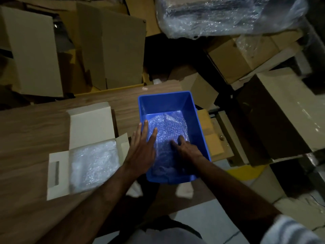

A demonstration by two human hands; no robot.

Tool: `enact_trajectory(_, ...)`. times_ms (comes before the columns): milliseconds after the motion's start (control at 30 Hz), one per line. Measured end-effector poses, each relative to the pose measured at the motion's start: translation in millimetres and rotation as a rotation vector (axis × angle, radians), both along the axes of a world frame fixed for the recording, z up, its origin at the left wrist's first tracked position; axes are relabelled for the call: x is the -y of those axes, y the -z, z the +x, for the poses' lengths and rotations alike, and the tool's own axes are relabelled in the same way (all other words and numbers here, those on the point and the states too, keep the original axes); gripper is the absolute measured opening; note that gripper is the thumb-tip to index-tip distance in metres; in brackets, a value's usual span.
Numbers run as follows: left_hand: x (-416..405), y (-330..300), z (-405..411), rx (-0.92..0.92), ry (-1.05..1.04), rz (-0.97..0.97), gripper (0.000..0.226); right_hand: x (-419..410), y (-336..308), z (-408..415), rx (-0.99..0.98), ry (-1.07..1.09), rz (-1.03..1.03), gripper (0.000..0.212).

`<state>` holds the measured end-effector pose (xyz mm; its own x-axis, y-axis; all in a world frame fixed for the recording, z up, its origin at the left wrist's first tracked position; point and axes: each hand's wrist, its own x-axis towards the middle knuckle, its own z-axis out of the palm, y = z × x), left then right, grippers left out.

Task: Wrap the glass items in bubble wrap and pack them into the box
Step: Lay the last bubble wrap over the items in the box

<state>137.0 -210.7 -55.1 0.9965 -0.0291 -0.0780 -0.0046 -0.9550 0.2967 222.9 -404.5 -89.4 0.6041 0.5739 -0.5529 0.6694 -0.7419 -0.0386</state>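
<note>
On the wooden table (31, 131), far left: open white box (91, 120), flaps spread, a bubble-wrapped bundle (93, 164) lying inside. Just right of it: left hand (140, 147), fingers straight and spread, resting flat across the near left rim of the blue bin (193, 106) and onto the bubble wrap (167, 127) in it, gripping nothing. Inside the bin: right hand (184, 148), fingers loosely bent, pressing down on the same wrap; whether pinching it, cannot tell. Behind and right: stacked cardboard boxes (112, 50).

One blue bin (168, 101), one white box (58, 166), two bubble-wrapped bundles (167, 131)
</note>
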Motion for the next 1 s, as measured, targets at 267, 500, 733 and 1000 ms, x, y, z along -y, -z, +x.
enact_trajectory(267,-2.4,6.3,0.0,0.041,-0.007,-0.069,0.070,-7.1,17.8,6.2,0.067,0.019,0.150,0.036)
enact_trajectory(500,-5.4,-3.3,-1.3,0.001,0.020,0.013,0.071,0.0,-3.5,5.7,0.087,0.229,0.463,0.035)
enact_trajectory(733,-22.8,-20.2,-20.9,-0.021,-0.004,-0.103,0.097,4.1,-33.8,-16.0,0.270,0.297,0.904,0.025)
enact_trajectory(1000,-22.4,-50.4,-28.2,0.212,-0.054,-0.343,0.078,-25.4,-111.1,-52.8,0.404,0.362,1.137,0.029)
